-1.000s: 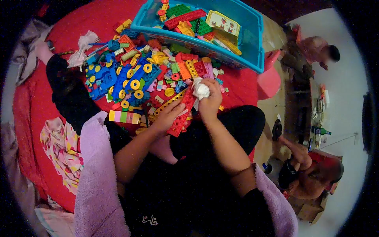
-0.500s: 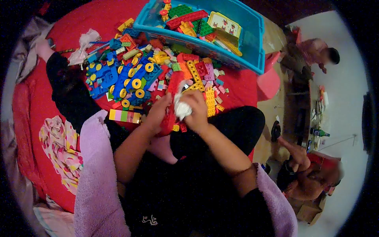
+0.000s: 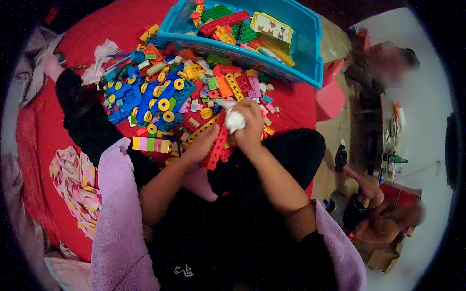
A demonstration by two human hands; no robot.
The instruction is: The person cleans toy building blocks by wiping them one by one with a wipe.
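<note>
My left hand (image 3: pixel 201 144) is closed on a long red toy piece (image 3: pixel 218 148) with a row of holes, held at a slant above my lap. In my right hand (image 3: pixel 250 127) is a crumpled white cloth (image 3: pixel 235 121), pressed to the upper end of the red piece. Just beyond my hands lies a pile of colourful building blocks, with a blue toy with yellow wheels (image 3: pixel 164 104), an orange brick (image 3: pixel 225 87) and a yellow strip with holes (image 3: pixel 234 86). A multicoloured row of bricks (image 3: pixel 151 144) lies left of my left hand.
A blue bin (image 3: pixel 242 51) holding more blocks stands at the far edge of the red cloth (image 3: pixel 41 169). A pink plastic seat (image 3: pixel 330 102) is right of it. Patterned fabric (image 3: pixel 75 179) lies at the left. Two other people are at the right.
The red piece has tilted and shows its holed side. My right hand and the white cloth have moved up towards the far end of the piece. The person at the upper right has shifted.
</note>
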